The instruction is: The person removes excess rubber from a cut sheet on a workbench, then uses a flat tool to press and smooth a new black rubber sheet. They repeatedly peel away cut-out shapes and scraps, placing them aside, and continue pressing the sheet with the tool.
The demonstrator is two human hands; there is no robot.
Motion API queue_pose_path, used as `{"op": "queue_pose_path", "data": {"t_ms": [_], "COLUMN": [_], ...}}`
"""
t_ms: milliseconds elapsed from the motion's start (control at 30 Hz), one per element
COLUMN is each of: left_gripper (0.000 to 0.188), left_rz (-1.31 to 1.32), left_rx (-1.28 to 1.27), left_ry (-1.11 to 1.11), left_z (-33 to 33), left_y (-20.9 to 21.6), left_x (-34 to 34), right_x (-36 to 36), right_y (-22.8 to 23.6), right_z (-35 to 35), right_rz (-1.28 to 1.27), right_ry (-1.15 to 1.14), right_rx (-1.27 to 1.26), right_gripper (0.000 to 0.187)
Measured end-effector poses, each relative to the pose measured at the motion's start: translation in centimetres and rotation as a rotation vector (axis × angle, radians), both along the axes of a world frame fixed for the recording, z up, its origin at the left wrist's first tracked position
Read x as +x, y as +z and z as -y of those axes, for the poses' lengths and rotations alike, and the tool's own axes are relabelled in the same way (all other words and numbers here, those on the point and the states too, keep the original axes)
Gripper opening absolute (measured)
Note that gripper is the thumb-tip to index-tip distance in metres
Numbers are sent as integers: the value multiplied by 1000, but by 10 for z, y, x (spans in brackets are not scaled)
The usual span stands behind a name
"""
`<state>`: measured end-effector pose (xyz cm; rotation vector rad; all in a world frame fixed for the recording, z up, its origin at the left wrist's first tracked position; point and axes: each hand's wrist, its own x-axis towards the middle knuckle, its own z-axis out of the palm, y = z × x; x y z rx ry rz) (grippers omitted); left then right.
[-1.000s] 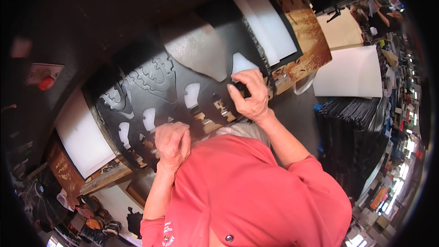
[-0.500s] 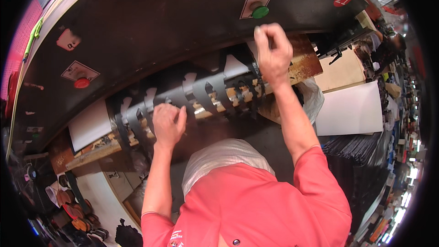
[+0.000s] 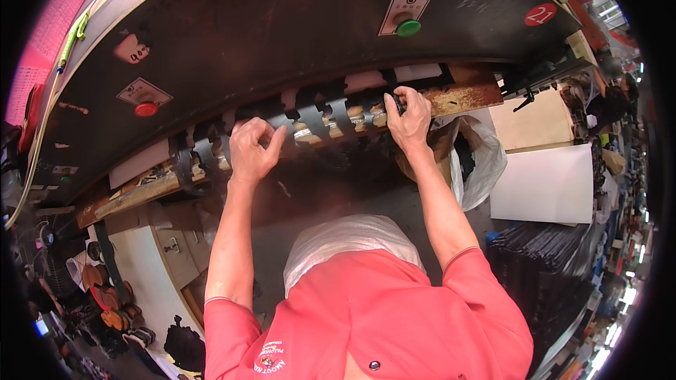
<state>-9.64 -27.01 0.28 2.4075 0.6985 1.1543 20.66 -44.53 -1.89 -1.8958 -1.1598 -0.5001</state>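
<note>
A black sheet with rows of cut-out holes (image 3: 310,121) lies on the worn wooden bed (image 3: 468,95), under the dark machine beam (image 3: 282,35). Its near edge hangs over the bed's front in strips. My left hand (image 3: 255,149) is closed at the near edge of this sheet, left of the middle, thumb against bent fingers. Farther right, my right hand (image 3: 410,118) pinches the sheet's right end, with a dark bit showing between thumb and fingers. Both fingertips partly hide what they grip.
On the beam's front are a green push button (image 3: 408,27) and a red one (image 3: 146,109). A whitish plastic bag (image 3: 487,165) hangs right of my right forearm. Beyond it stand a white board (image 3: 542,186) and a stack of black sheets (image 3: 535,248). A pale cabinet (image 3: 141,260) is at left.
My right hand has come down from near the green button to the sheet's right end and pinches it. The sheet and my left hand have moved farther in, toward the beam.
</note>
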Motion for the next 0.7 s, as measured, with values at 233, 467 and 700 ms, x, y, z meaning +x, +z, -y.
{"op": "queue_pose_path", "data": {"t_ms": [233, 467, 700], "left_gripper": [32, 42, 40], "left_rz": [-57, -16, 3], "left_rx": [-15, -21, -104], "left_ry": [57, 77, 111], "left_z": [4, 0, 11], "left_y": [0, -5, -11], "left_x": [2, 4, -5], "right_x": [3, 7, -6], "right_y": [0, 0, 0], "right_z": [1, -2, 10], "right_rz": [-21, -106, -227], "right_ry": [22, 85, 79], "right_rx": [-29, -59, -99], "right_gripper": [22, 26, 27]}}
